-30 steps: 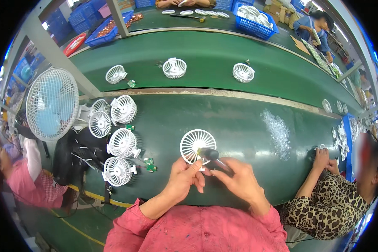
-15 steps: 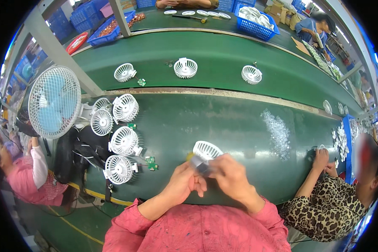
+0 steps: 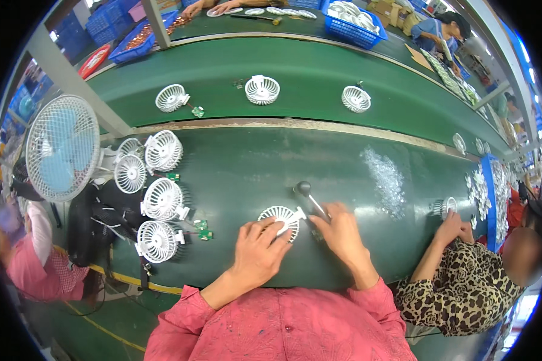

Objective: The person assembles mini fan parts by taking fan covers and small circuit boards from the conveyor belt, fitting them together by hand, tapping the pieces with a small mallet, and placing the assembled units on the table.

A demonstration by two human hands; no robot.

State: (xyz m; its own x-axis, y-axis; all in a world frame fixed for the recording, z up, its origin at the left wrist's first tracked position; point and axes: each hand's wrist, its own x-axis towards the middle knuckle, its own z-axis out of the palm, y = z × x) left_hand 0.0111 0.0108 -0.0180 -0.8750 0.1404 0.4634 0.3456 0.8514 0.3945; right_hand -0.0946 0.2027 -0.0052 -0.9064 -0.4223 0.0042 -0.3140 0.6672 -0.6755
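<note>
Where hands [image 3: 259,249] press the fan grille [image 3: 281,218], loose grilles [image 3: 161,198] leftward

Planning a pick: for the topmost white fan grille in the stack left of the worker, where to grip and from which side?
Judging by its pose, take the topmost white fan grille by its round outer rim, coming from the right over open green belt; it faces up, and neighbouring grilles and the blue desk fan crowd its left.

White plastic fan grille [image 3: 281,216], matt green belt [image 3: 241,174]
</note>
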